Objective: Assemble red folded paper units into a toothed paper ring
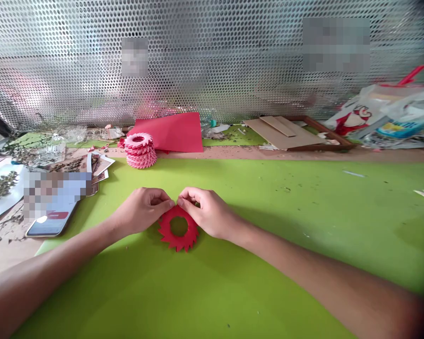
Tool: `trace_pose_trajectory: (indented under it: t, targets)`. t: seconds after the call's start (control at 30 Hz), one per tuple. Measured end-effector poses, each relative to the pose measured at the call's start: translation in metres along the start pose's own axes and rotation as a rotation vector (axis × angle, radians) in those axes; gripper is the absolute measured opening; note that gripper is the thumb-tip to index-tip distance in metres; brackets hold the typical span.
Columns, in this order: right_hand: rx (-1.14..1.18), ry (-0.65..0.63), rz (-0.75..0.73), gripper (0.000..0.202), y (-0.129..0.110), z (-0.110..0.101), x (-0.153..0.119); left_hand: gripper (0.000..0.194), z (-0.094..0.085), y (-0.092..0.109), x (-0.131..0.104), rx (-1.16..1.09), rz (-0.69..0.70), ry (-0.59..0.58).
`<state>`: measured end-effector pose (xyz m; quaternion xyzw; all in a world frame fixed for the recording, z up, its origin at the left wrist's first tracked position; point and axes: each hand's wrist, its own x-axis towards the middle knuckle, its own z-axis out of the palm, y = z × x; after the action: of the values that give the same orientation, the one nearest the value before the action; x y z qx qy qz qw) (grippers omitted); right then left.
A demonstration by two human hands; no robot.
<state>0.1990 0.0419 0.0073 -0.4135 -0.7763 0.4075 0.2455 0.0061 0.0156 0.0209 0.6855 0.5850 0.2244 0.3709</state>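
Note:
A red toothed paper ring [167,231] with a round hole in its middle is pinched at its far edge by both hands, above the green mat [268,292]. My left hand [146,209] grips it between thumb and bent fingers. Close beside it, my right hand [207,212] pinches the same edge, thumb toward me, and the fingertips of both hands nearly meet. Beyond my left hand stands a stack of pink and red toothed paper rings [141,153]. Behind that stack lies a sheet of red paper [176,134].
At the left a lit phone [54,221] lies near photo cards [101,165] and dried plant bits. Cardboard pieces [282,132] rest in a brown tray [339,142] at the back right, beside plastic bags [392,113]. A perforated metal panel [226,61] closes off the back.

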Motion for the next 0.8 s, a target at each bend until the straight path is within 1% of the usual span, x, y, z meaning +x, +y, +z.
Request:
trace_pose_trajectory:
  t: [0.07, 0.17, 0.23, 0.3, 0.37, 0.43, 0.57, 0.73, 0.8]
  targets:
    - [0.023, 0.030, -0.005, 0.021, 0.001, -0.001, 0.000, 0.037, -0.001, 0.000, 0.000, -0.020, 0.001, 0.017]
    - [0.072, 0.121, -0.008, 0.024, 0.004, -0.005, 0.001, 0.041, -0.005, 0.001, -0.002, -0.116, 0.012, 0.036]
    - [0.095, 0.192, 0.007, 0.026, 0.006, -0.007, 0.001, 0.043, -0.007, 0.003, -0.004, -0.228, 0.036, 0.005]
    - [0.110, 0.234, 0.018, 0.027, 0.008, -0.009, 0.001, 0.045, -0.007, 0.002, -0.006, -0.337, 0.076, -0.038]
    - [0.137, 0.239, 0.020, 0.027, 0.009, -0.011, 0.001, 0.045, -0.005, 0.000, -0.005, -0.416, 0.105, -0.051]
    - [0.176, 0.217, 0.022, 0.027, 0.009, -0.011, 0.000, 0.045, -0.003, -0.003, -0.004, -0.461, 0.114, -0.047]
    - [0.213, 0.192, 0.032, 0.028, 0.007, -0.011, -0.001, 0.049, -0.003, -0.004, -0.002, -0.510, 0.110, -0.068]
    - [0.232, 0.166, 0.036, 0.028, 0.005, -0.012, -0.002, 0.047, -0.005, -0.005, -0.002, -0.561, 0.087, -0.062]
    - [0.230, 0.170, 0.032, 0.028, 0.005, -0.011, -0.002, 0.047, -0.005, -0.006, -0.001, -0.579, 0.084, -0.077]
